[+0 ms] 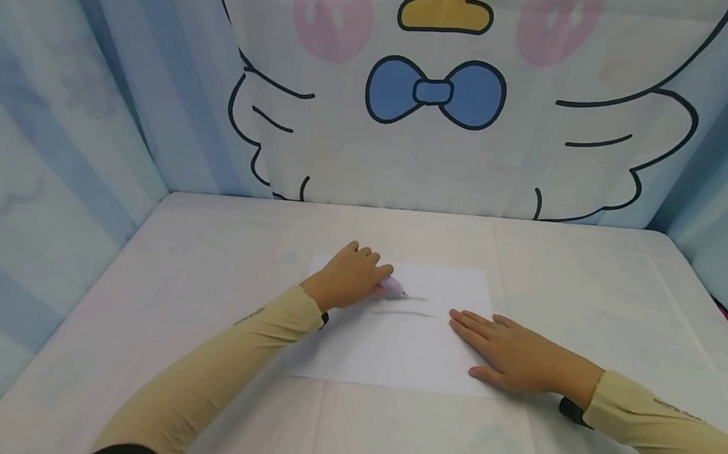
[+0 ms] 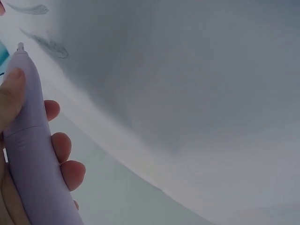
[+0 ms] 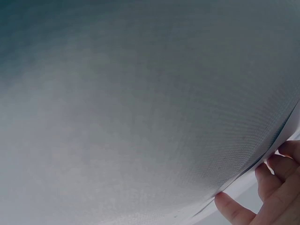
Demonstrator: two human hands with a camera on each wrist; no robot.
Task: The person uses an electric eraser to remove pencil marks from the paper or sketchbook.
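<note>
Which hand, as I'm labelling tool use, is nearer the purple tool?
Left hand, gripping the purple tool; the right hand rests apart, at the right edge of the paper.

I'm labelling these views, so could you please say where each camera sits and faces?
Head: worn there, facing forward and down at the paper; left hand, right hand and sleeves show.
Left wrist: worn there, facing the lilac tool; thumb and fingertips show.
Right wrist: worn there, facing a pale surface; fingers show.
Head and left wrist share the tool.
</note>
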